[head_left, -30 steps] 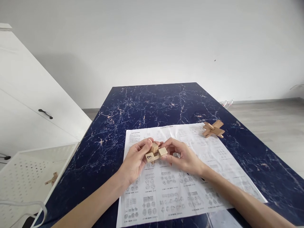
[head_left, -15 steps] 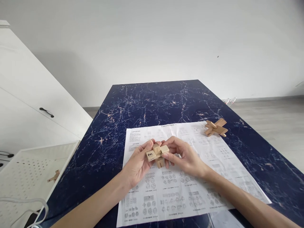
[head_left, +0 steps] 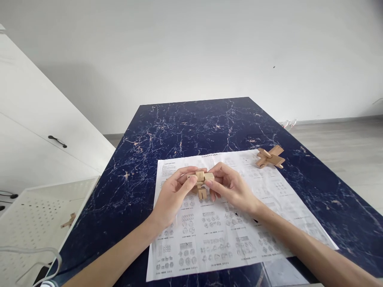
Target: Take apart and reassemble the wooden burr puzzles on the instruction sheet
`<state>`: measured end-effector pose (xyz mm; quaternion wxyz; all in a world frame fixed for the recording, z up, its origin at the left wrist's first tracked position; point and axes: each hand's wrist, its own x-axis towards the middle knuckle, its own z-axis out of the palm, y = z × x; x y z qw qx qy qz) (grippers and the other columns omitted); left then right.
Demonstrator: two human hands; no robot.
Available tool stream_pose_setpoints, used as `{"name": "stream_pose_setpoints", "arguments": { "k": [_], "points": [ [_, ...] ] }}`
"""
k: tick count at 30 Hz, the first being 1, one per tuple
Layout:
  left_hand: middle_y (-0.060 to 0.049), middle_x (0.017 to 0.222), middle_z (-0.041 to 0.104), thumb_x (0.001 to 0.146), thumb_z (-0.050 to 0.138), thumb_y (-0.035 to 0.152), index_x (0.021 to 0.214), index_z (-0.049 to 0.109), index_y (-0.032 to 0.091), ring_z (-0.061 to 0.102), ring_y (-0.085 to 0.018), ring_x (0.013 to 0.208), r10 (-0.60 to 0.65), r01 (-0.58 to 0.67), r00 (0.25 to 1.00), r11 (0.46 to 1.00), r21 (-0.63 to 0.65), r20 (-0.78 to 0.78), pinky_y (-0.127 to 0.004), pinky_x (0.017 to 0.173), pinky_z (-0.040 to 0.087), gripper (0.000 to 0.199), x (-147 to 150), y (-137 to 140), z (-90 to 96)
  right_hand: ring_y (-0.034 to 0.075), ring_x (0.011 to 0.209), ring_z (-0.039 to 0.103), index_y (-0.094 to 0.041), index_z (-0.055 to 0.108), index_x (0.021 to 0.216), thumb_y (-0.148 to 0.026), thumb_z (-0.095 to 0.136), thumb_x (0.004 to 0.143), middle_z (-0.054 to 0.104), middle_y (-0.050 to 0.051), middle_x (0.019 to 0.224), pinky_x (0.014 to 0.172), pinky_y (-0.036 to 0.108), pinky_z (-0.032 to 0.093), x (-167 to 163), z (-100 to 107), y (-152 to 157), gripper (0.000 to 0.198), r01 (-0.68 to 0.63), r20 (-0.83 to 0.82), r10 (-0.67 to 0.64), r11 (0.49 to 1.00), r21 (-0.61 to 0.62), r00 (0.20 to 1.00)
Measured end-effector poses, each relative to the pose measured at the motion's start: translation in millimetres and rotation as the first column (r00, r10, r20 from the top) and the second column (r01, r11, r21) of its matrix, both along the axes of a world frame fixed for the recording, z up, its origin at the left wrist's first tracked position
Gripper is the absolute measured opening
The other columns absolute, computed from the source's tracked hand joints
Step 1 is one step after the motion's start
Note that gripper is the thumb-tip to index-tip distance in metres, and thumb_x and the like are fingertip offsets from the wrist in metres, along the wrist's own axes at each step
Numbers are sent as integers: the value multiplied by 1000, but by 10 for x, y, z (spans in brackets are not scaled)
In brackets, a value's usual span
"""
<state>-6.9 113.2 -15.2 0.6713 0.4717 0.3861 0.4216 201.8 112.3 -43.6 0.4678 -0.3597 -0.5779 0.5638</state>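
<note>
Between my two hands is a wooden burr puzzle [head_left: 200,176] of interlocking blocks, with dark marks on some block ends. My left hand [head_left: 175,191] grips its left side, the thumb lying across the front over a block end. From the right, my right hand [head_left: 231,185] pinches a block with thumb and fingers. One marked block end [head_left: 202,194] sticks out below, toward me. The puzzle is held over a printed instruction sheet [head_left: 221,227], whose rows of small diagrams are partly covered by my hands and forearms.
Another wooden interlocking puzzle [head_left: 271,156] rests on the sheet's far right corner. The table [head_left: 191,123] is dark blue with a marbled pattern. At the left, a white perforated rack [head_left: 36,215] holds a small wooden piece [head_left: 68,221] and a white cable [head_left: 30,250].
My left thumb has moved onto the front of the puzzle, covering the block end marked 3. The puzzle has been tilted and raised slightly. The view has shifted a little.
</note>
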Motion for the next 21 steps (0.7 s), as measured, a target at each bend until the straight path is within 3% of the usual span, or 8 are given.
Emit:
{"name": "stream_pose_setpoints", "arguments": {
  "k": [9, 17, 21],
  "points": [
    [-10, 123, 82, 99, 76, 46, 118, 67, 22, 79, -24, 98, -24, 29, 998, 996, 80, -60, -39, 92, 60, 32, -5, 9, -23, 18, 68, 70, -24, 55, 92, -50, 76, 99, 75, 2, 79, 67, 34, 51, 25, 95, 2, 35, -84, -66, 79, 993, -83, 995],
    [-8, 126, 80, 104, 69, 47, 120, 67, 24, 78, -25, 111, -10, 48, 983, 978, 201, -182, -40, 98, 61, 28, -20, -6, -5, 20, 74, 71, -23, 58, 92, -51, 78, 98, 75, 2, 81, 75, 37, 55, 23, 140, 12, 35, -167, -128, 147, 973, -159, 981],
    [-8, 132, 74, 100, 73, 49, 131, 64, 27, 73, -26, 120, -17, 108, 949, 955, 276, -314, -40, 101, 60, 39, -25, -20, 13, 18, 68, 70, -22, 60, 90, -54, 75, 99, 73, 1, 72, 72, 35, 55, 24, 124, 14, 37, -168, -125, 140, 955, -245, 982]
  ]
}}
